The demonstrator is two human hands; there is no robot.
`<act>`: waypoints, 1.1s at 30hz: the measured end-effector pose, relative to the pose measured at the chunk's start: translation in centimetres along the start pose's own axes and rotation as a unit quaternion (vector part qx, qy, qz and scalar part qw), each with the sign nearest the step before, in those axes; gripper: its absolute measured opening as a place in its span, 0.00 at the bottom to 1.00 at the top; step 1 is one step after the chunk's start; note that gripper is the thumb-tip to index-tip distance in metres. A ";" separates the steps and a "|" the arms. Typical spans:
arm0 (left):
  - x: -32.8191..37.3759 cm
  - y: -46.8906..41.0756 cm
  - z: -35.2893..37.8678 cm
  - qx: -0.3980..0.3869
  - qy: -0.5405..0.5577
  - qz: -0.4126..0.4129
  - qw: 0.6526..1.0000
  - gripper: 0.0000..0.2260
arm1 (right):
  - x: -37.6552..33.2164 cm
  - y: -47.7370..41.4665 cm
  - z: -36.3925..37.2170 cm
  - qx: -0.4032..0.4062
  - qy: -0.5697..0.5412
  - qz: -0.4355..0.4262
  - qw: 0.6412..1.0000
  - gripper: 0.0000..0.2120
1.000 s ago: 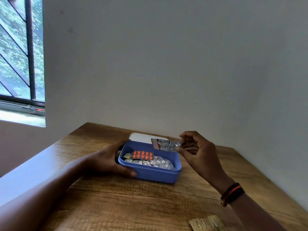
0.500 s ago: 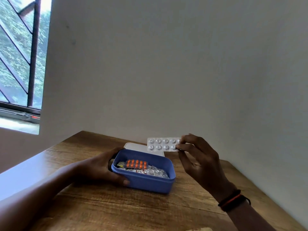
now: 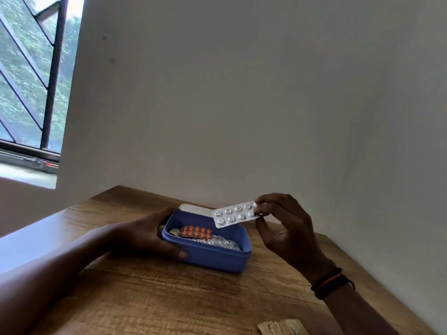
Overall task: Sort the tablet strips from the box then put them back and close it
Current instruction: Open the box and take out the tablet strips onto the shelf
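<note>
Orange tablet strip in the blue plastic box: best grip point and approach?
Probably pinch its right short edge, coming from above and slightly from the right. The orange tablet strip lies face-up on top of the silver strips inside the blue plastic box, so the walls block side entry, and the left hand already holds the box's left end.

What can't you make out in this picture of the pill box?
Head view:
gold strip: cut off by the bottom edge.
white lid: mostly hidden behind the blue box and white strip.
silver strips under the orange strip: too blurred to count.
white strip's end: covered by the right hand.
</note>
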State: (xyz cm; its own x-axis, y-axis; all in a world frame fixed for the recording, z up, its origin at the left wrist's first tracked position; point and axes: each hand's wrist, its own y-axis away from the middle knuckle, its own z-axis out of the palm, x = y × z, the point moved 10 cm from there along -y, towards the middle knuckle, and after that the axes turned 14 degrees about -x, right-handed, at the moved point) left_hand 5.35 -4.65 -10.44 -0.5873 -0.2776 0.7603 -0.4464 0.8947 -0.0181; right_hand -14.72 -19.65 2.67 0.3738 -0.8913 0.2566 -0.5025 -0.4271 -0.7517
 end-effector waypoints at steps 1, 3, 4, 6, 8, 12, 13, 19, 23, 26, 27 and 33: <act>0.0 0.0 0.0 0.000 0.003 -0.001 1.000 0.45 | 0.1 0.0 0.0 -0.002 -0.007 0.003 1.000 0.06; -0.1 0.1 -0.2 0.002 0.004 -0.005 1.000 0.45 | 0.5 0.0 0.1 -0.014 -0.033 0.013 0.999 0.07; -0.1 0.1 -0.1 0.000 0.003 -0.007 1.000 0.45 | 1.0 -0.1 0.3 -0.025 -0.055 0.025 0.998 0.08; 0.0 0.2 0.0 -0.005 0.005 -0.004 1.000 0.44 | 1.9 -0.2 1.2 -0.061 -0.121 0.055 0.989 0.09; -0.1 0.1 -0.1 -0.007 0.009 -0.004 1.000 0.43 | 2.8 -0.2 2.1 -0.094 -0.205 0.079 0.971 0.07; -0.2 0.0 0.0 -0.012 0.010 -0.009 1.000 0.44 | 4.6 0.5 4.1 -0.156 -0.364 0.188 0.899 0.05; -0.2 0.0 0.0 -0.015 0.012 -0.009 1.000 0.44 | 4.8 0.8 4.5 -0.176 -0.380 0.211 0.883 0.06; 0.2 0.2 0.1 -0.010 0.012 0.000 1.000 0.46 | 5.6 4.1 5.9 -0.367 -0.461 0.293 0.752 0.11; 0.7 0.5 0.3 -0.010 0.006 0.014 1.000 0.41 | 6.0 7.0 7.0 -0.473 -0.449 0.322 0.686 0.07; 1.2 0.7 0.3 -0.002 -0.001 0.017 1.000 0.40 | 5.5 9.3 8.4 -0.558 -0.427 0.339 0.626 0.04; 1.5 0.7 0.3 -0.001 -0.002 0.020 1.000 0.41 | 5.4 9.8 8.7 -0.580 -0.419 0.338 0.611 0.04; 2.5 0.8 0.8 -0.012 0.000 0.038 0.999 0.38 | 5.3 10.3 9.3 -0.624 -0.371 0.323 0.607 0.06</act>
State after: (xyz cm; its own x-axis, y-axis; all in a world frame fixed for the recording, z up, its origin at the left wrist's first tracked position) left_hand 2.99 -4.88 -9.09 -0.6191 -0.2093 0.7570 -0.3843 0.9213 -0.0596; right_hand -10.62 -27.39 -9.35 -0.1995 -0.8179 -0.5397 -0.7572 -0.2210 0.6147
